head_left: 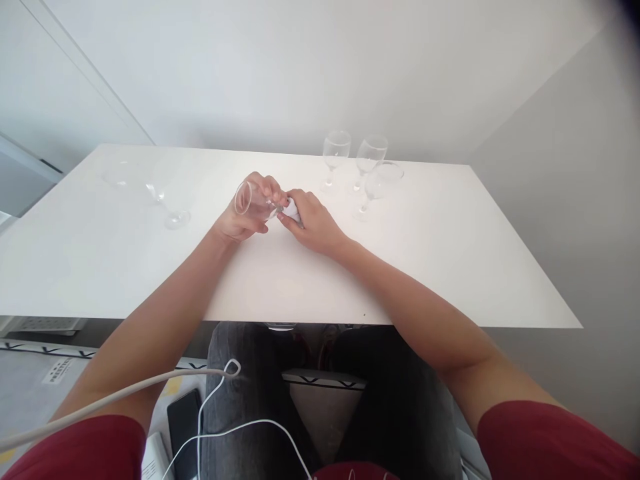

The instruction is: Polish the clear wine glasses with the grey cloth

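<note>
My left hand [250, 210] is closed around the bowl of a clear wine glass [245, 199]. The glass is tipped on its side above the white table [280, 280], its rim pointing left. At its stem end, my right hand [313, 223] is closed on a small white thing [291, 211]. Whether that is a cloth or something else I cannot tell. My fingers partly hide the stem and foot.
Three clear stemmed glasses, a left one [336, 152], a middle one [371, 155] and a nearer one [383, 183], stand upright at the back right. Another glass [159, 195] lies on its side at left. A white cable [125, 389] and dark phone [184, 427] are below the table.
</note>
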`<control>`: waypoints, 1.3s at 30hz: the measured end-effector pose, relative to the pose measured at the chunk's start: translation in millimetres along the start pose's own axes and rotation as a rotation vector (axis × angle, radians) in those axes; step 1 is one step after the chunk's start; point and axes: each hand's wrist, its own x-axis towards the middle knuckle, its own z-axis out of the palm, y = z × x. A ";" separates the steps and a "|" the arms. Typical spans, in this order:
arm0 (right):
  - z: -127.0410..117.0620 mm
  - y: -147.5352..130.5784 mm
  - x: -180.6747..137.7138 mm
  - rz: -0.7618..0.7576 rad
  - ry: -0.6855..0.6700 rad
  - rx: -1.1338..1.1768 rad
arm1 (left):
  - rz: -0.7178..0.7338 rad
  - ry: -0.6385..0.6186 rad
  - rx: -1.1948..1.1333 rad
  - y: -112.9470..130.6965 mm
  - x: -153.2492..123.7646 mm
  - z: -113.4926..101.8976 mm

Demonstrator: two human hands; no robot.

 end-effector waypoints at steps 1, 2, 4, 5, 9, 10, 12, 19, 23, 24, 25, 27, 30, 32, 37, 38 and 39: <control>-1.2 -1.0 0.0 0.010 -0.030 0.015 | 0.001 -0.045 -0.004 0.3 -1.0 -1.2; -3.0 -2.7 0.0 0.023 -0.063 0.065 | 0.002 -0.084 -0.005 0.2 -1.7 -2.7; -8.1 -7.5 -0.3 0.107 -0.130 0.273 | -0.014 -0.118 0.022 -1.2 -2.3 -5.8; -10.7 -10.1 -0.4 0.192 -0.167 0.419 | -0.031 -0.106 0.049 -2.4 -2.3 -7.2; -14.8 -15.4 0.5 0.588 -0.329 0.950 | -0.081 -0.052 0.119 -8.7 -2.2 -10.0; -13.8 -15.2 1.2 0.644 -0.332 1.019 | -0.089 -0.044 0.109 -9.9 -2.3 -9.7; -10.0 -13.9 3.1 0.692 -0.258 1.076 | -0.104 -0.013 0.073 -10.4 -2.7 -7.8; -5.8 -12.9 2.0 0.589 0.400 0.372 | -0.068 -0.022 -0.008 7.5 2.7 9.2; -7.7 -19.9 -4.3 0.428 0.265 0.010 | 0.006 0.209 -0.033 15.5 7.6 13.0; -6.3 -22.3 -5.7 0.406 0.158 -0.041 | 0.000 0.254 -0.009 15.8 8.1 13.3; -4.1 -24.8 -7.0 0.367 0.055 -0.092 | -0.015 0.284 0.020 15.7 8.1 13.8; 1.3 -29.6 -9.5 0.255 -0.081 -0.191 | -0.054 0.312 0.060 14.5 7.6 15.8; 7.2 -35.6 -12.9 0.151 -0.164 -0.335 | -0.092 0.296 0.073 12.8 6.3 20.8; 8.1 -38.2 -14.9 0.171 -0.212 -0.430 | -0.108 0.266 0.088 12.9 5.9 24.2; 4.6 -42.0 -16.7 0.221 -0.314 -0.559 | -0.139 0.215 0.132 14.6 6.1 29.4; 4.0 -42.8 -16.4 0.231 -0.322 -0.571 | -0.137 0.208 0.134 14.6 6.2 29.9; 3.5 -43.7 -16.0 0.240 -0.329 -0.582 | -0.134 0.201 0.136 14.4 6.1 30.3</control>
